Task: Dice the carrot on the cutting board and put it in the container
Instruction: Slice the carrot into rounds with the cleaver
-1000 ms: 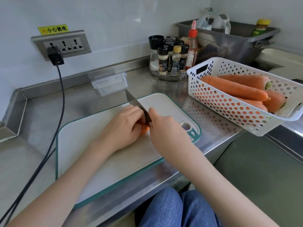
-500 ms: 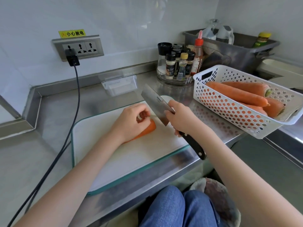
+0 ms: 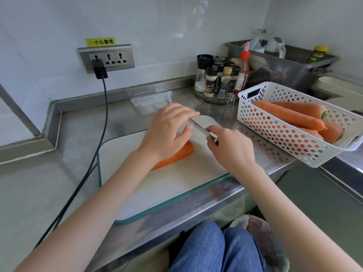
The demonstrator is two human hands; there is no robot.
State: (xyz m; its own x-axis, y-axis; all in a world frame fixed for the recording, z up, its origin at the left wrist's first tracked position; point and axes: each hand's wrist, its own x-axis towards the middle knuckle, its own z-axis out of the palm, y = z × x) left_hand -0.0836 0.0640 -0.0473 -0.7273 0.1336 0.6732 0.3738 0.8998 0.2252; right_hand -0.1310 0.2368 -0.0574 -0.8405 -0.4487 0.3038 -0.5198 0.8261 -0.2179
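A yellow sticker on the wall above the socket panel reads "小心触电" beside a small warning symbol. Labels on the spice bottles are too small to read.

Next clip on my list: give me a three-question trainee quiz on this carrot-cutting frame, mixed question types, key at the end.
1. True or false: the carrot on the cutting board has already been cut into dice.
2. Multiple choice: where are the spare carrots? A) in the clear container B) in the white basket C) loose on the counter
3. Fill in: the right hand grips the ___, while the left hand's fingers rest along its top.

Key: 1 false, the visible part lies in one piece; 2 B; 3 knife. The clear container behind the board looks empty.
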